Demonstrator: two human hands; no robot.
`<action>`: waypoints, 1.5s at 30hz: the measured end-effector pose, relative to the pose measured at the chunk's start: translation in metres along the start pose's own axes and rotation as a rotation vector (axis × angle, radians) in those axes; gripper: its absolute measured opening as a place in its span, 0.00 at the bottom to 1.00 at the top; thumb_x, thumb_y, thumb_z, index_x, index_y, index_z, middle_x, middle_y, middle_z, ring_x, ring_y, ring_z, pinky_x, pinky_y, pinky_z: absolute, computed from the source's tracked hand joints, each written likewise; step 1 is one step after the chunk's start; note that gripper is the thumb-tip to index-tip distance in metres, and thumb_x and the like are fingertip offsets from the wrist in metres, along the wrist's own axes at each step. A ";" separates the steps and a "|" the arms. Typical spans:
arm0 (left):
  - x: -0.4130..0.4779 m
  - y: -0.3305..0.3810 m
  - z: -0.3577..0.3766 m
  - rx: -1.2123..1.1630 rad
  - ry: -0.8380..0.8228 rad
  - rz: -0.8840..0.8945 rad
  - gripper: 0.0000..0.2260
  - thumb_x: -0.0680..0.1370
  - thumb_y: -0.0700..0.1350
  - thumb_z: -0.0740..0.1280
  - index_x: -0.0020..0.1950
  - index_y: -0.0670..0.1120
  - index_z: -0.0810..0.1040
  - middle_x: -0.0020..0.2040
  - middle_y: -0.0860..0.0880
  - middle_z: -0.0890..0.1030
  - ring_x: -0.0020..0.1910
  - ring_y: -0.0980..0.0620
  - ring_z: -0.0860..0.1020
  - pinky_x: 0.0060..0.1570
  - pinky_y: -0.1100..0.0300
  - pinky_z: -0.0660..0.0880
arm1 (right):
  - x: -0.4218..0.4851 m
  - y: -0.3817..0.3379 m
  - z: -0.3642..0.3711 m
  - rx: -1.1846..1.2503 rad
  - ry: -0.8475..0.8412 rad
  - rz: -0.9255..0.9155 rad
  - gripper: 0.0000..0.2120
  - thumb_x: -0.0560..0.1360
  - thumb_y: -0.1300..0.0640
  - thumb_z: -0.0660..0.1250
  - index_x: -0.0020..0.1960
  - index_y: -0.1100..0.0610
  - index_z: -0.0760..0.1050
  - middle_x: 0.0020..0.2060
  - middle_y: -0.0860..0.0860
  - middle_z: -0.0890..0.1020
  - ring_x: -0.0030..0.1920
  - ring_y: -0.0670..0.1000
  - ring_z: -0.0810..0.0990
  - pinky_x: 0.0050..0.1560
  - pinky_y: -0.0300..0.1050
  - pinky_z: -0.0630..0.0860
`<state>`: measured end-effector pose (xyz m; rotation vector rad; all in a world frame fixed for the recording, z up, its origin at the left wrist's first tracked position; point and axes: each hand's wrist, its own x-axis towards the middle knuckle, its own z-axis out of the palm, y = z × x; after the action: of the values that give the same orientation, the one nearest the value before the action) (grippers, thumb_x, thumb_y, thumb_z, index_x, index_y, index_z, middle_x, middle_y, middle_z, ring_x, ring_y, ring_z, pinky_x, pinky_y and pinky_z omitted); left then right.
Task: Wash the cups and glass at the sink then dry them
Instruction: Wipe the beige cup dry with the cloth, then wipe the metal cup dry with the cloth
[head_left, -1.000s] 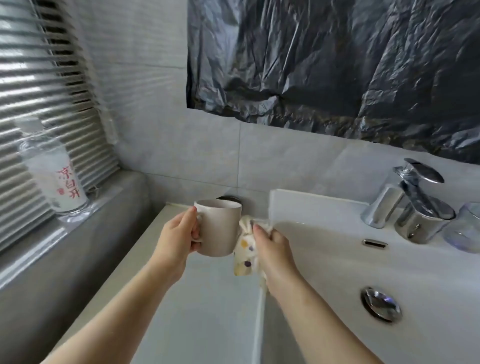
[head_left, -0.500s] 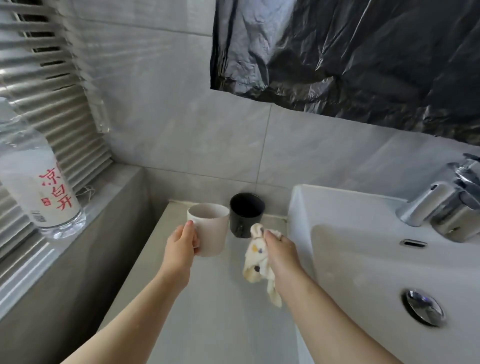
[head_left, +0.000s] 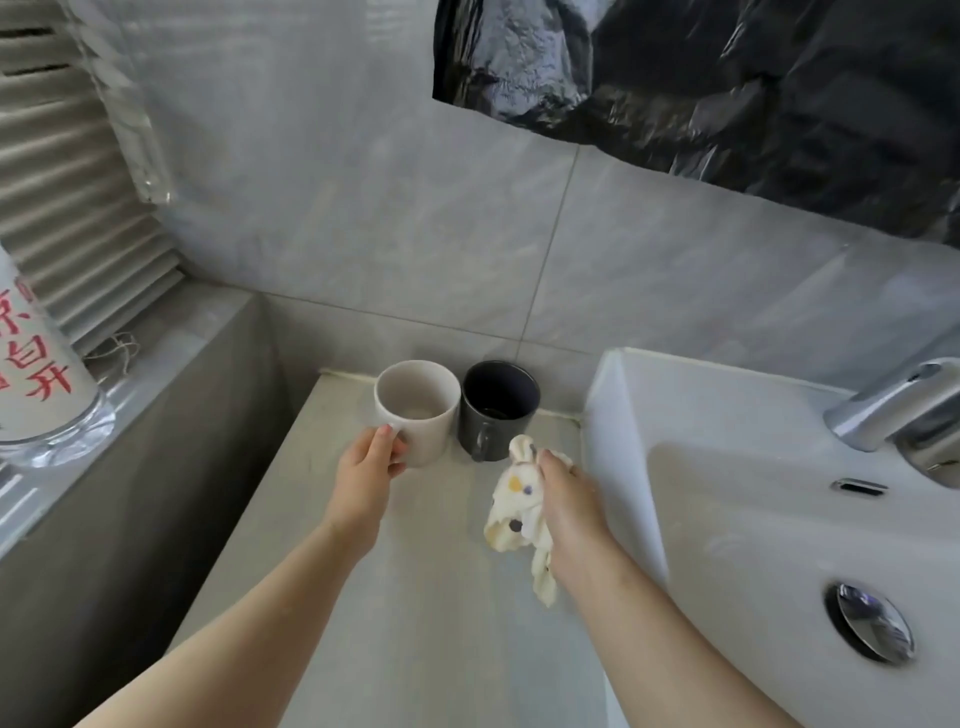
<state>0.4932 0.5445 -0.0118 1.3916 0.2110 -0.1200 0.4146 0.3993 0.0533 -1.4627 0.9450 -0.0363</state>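
The left hand (head_left: 366, 467) grips the beige cup (head_left: 418, 410) at the back edge of the counter (head_left: 415, 623), just beside the dark mug (head_left: 498, 408); the right hand (head_left: 566, 499) clutches the cloth (head_left: 514, 514). Best to seat the cup flat before letting go.

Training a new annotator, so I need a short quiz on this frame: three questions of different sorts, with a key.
1. True or false: the white cup is to the left of the dark mug.
2. What does the right hand hold? A) a sponge B) a spotted cloth C) a glass
3. Fill in: the ____ hand holds the white cup.
Key: 1 true; 2 B; 3 left hand.
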 end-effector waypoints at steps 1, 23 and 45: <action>0.001 -0.001 0.000 0.034 -0.006 -0.008 0.15 0.83 0.42 0.56 0.37 0.43 0.70 0.39 0.48 0.73 0.41 0.53 0.73 0.52 0.60 0.73 | 0.000 0.001 0.000 -0.004 -0.008 0.005 0.13 0.78 0.55 0.57 0.36 0.54 0.73 0.31 0.50 0.76 0.32 0.51 0.73 0.34 0.40 0.68; -0.114 0.104 0.042 0.287 -0.005 0.134 0.06 0.78 0.42 0.65 0.51 0.48 0.81 0.46 0.46 0.80 0.46 0.48 0.77 0.46 0.56 0.72 | -0.075 -0.029 -0.087 0.115 -0.105 -0.166 0.10 0.78 0.53 0.59 0.45 0.57 0.75 0.36 0.51 0.77 0.35 0.52 0.74 0.30 0.39 0.68; -0.311 0.008 0.339 0.316 -0.378 -0.023 0.05 0.77 0.44 0.67 0.42 0.48 0.79 0.40 0.48 0.80 0.37 0.52 0.78 0.39 0.60 0.72 | -0.031 0.020 -0.433 0.105 0.076 -0.179 0.10 0.77 0.53 0.61 0.42 0.56 0.77 0.37 0.54 0.79 0.38 0.53 0.76 0.37 0.41 0.69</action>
<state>0.2181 0.2004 0.1187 1.6496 -0.1132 -0.4465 0.1437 0.0677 0.1262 -1.4523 0.8576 -0.2709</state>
